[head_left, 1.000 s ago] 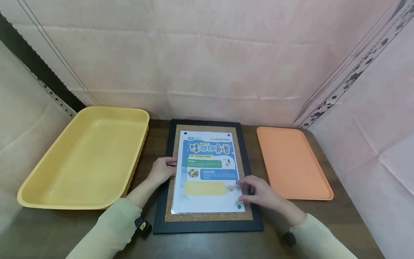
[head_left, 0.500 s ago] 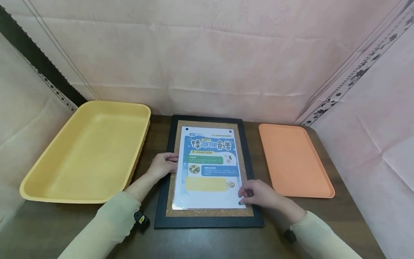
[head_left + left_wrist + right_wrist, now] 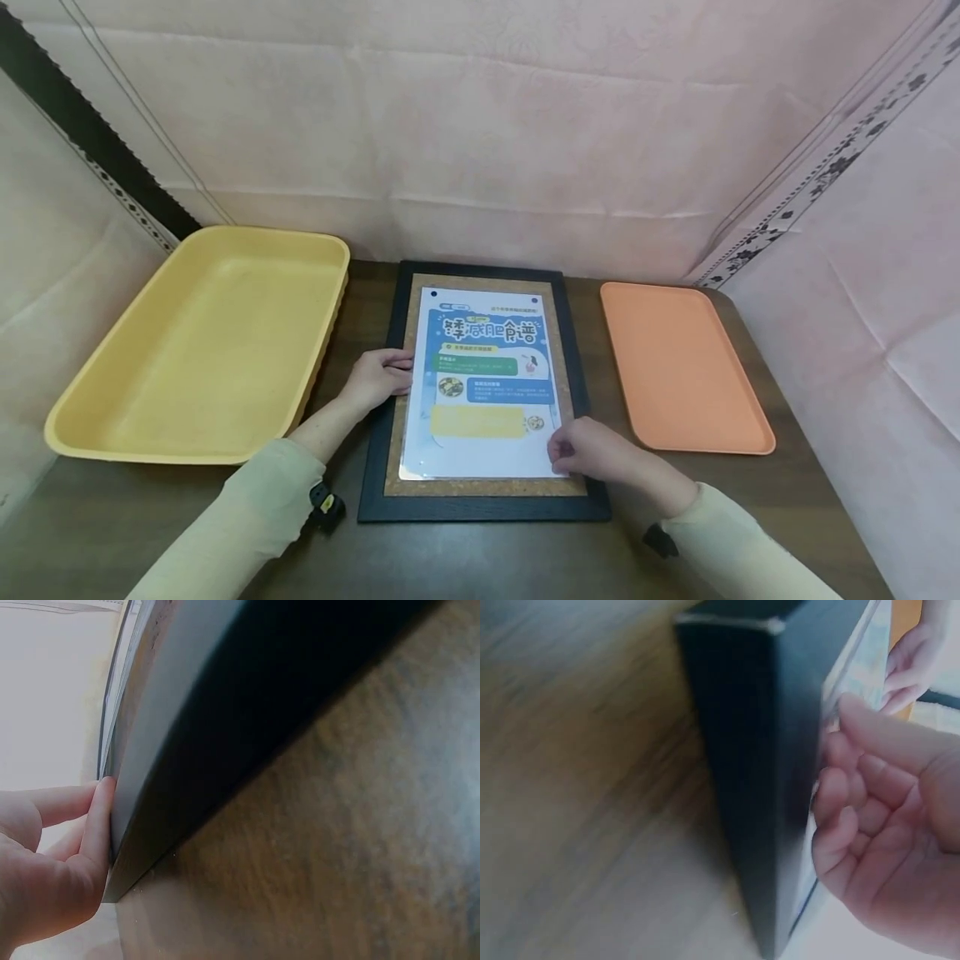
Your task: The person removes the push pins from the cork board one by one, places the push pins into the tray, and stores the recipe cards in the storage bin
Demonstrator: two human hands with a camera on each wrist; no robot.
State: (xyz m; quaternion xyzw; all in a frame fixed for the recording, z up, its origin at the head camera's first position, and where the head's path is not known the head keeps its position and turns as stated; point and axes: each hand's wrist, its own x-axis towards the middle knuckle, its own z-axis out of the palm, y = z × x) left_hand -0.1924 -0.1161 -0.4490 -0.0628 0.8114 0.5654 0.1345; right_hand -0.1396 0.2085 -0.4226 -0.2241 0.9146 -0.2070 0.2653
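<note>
A printed poster [image 3: 480, 462] in a clear sleeve lies on a black-framed cork board [image 3: 480, 487], with dark pins [image 3: 433, 293] at its top corners. My left hand [image 3: 378, 379] rests at the board's left side, fingertips touching the poster's left edge. In the left wrist view, the left fingers [image 3: 94, 825] lie fairly straight against the frame. My right hand [image 3: 588, 450] is at the poster's lower right corner, thumb and index tips brought together where a green pushpin sits. That pin is hidden under the fingers now. The right wrist view shows the other right fingers [image 3: 840, 825] curled.
A large yellow tray [image 3: 202, 350] stands at the left on the dark wooden table [image 3: 465, 558]. To the right lies a flat orange tray [image 3: 686, 367]. Pale cloth [image 3: 480, 125] walls enclose the table at the back and sides.
My right hand has come down onto the lower right corner, and its fingers have closed over the green pushpin, which showed earlier. The left hand stays at the poster's left edge.
</note>
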